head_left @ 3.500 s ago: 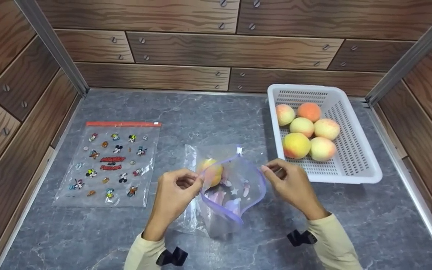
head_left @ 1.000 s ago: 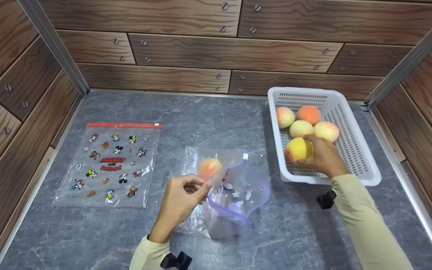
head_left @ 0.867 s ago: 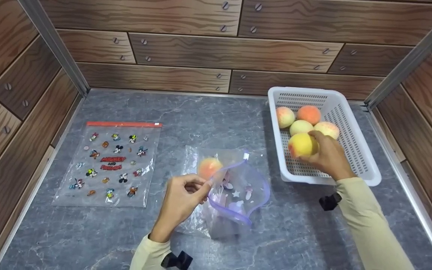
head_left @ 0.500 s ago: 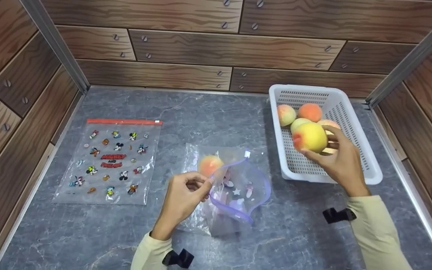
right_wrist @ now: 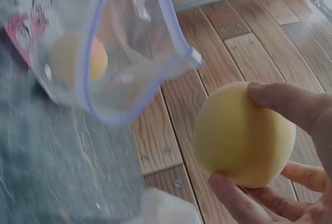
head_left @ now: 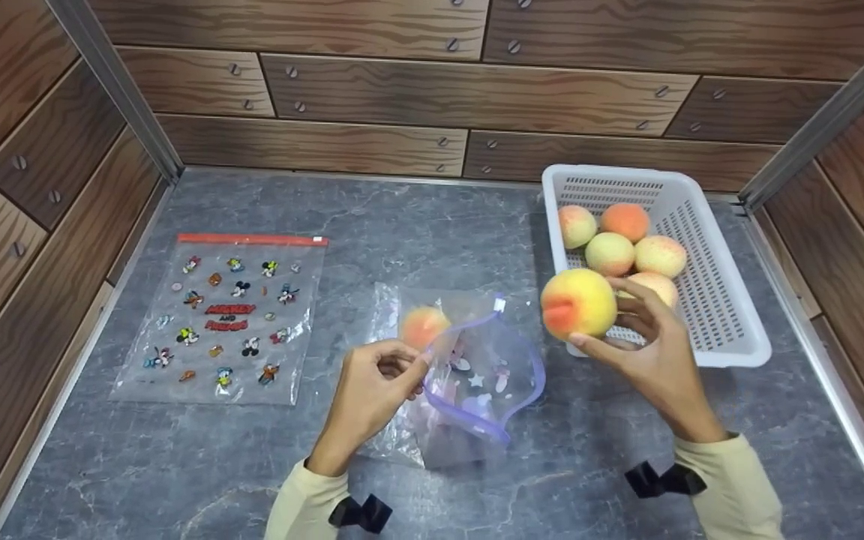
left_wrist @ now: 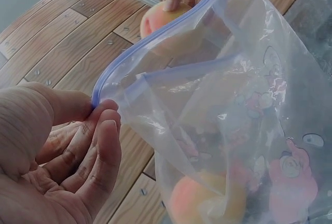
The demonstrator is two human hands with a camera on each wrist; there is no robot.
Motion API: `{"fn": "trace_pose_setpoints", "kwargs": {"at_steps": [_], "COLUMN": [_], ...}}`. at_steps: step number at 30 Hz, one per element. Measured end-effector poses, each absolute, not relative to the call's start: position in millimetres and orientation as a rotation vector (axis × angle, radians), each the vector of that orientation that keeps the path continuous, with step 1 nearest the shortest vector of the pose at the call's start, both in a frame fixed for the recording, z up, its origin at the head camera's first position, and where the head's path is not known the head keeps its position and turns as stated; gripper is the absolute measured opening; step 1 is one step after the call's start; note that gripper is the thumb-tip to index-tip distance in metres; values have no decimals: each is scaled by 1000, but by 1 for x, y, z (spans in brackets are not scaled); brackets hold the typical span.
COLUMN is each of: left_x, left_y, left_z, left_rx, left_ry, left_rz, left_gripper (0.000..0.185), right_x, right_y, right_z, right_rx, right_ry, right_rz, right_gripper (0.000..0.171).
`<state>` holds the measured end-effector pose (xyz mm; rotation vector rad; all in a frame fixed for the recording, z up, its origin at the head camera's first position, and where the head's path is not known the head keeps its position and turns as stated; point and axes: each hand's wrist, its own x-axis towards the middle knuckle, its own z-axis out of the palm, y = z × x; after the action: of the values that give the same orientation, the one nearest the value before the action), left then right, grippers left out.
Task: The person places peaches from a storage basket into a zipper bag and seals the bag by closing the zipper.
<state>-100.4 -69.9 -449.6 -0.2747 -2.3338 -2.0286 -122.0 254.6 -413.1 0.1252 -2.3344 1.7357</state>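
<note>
My left hand (head_left: 373,390) pinches the rim of a clear zip bag (left_wrist: 290,105) between thumb and fingers. The bag's purple zip edge gapes wide, with a white slider at its far corner. One peach (head_left: 424,327) lies inside the bag, seen through the plastic. In my right hand (head_left: 653,356) is a yellow peach (head_left: 579,303) with a red patch, gripped between thumb and fingers in front of the basket's near left corner. The right wrist view shows this held peach (right_wrist: 244,136) to the right of the bag's mouth, apart from it.
A white slotted basket (head_left: 728,292) stands at the back right with several peaches (head_left: 610,254) in it. On the left lies a flat clear bag (head_left: 229,319) with a red zip and cartoon prints. Wood-patterned walls (head_left: 372,90) enclose the grey marbled table (head_left: 199,457).
My right hand let go of the bag's rim, took the yellow peach from the basket and carried it left and nearer. My left hand keeps pinching the bag's rim.
</note>
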Motion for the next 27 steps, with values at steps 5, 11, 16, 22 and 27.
{"fn": "trace_pose_setpoints", "kwargs": {"at_steps": [5, 11, 16, 22, 27], "left_x": [-102, -103, -102, -100, -100], "left_y": [-70, -69, -68, -67, -66], "left_z": [-449, -449, -449, -450, -450], "left_rx": [-274, -266, -245, -222, -241], "left_ry": [-2334, -2333, -2323, -2322, -2318], "left_rz": [-2020, -2022, -2038, -2057, -2052], "left_gripper": [18, 18, 18, 17, 16], "right_x": [-113, -107, -104, -97, -93], "right_y": [243, 232, 225, 219, 215], "right_z": [-417, -423, -424, -423, -422], "right_rx": [176, 276, 354, 419, 464], "right_ry": [-2358, -2390, -2422, -2471, -2535], "right_rz": [1814, 1866, 1867, 1837, 1772], "right_gripper": [76, 77, 77, 77, 76]}}
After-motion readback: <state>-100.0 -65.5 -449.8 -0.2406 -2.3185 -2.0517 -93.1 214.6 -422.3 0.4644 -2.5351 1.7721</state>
